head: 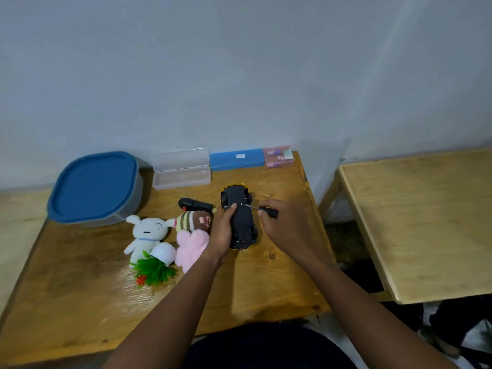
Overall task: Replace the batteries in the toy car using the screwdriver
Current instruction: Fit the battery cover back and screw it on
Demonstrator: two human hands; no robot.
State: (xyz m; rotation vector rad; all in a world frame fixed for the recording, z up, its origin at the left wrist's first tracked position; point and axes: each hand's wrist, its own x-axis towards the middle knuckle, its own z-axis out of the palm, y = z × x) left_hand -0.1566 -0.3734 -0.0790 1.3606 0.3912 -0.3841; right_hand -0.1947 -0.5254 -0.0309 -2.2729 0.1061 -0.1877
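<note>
While the table [239, 294] is filling most of the view, a second table [426, 222] is sitting off at its 3 o'clock with a gap between. Using the main table as the clock, a grey tub [93, 187] with a blue lid is sitting around 10, and a clear case [181, 169], a blue case [237, 159] and a pink box [278, 156] are lining the 12 o'clock edge by the wall. Both forearms are reaching in from 6. Three plushies are lying bunched left of centre: a white plush [147, 233], a striped plush [194, 221] at its 3 o'clock, and a pink plush [190, 246] touching the left wrist. A fake plant [154, 270] is lying tipped over at the white one's 6. The car [243, 222] is lying upside down just past centre toward 1 o'clock, black underside up, running lengthwise from 12 to 6. The left hand [222, 233] is gripping it from its 9 o'clock side, fingers curled round the edge, one fingertip pressing the underside. The right hand [282, 225] is sitting at its 3 o'clock, pinching the screwdriver [269, 211] handle, with the tip touching the underside in the far half. A black gadget [195, 205] is lying at the car's 10 o'clock, near the left fingers. Some tiny tan bit [267, 195] is sitting at the car's 2 o'clock, too small to make out.
</note>
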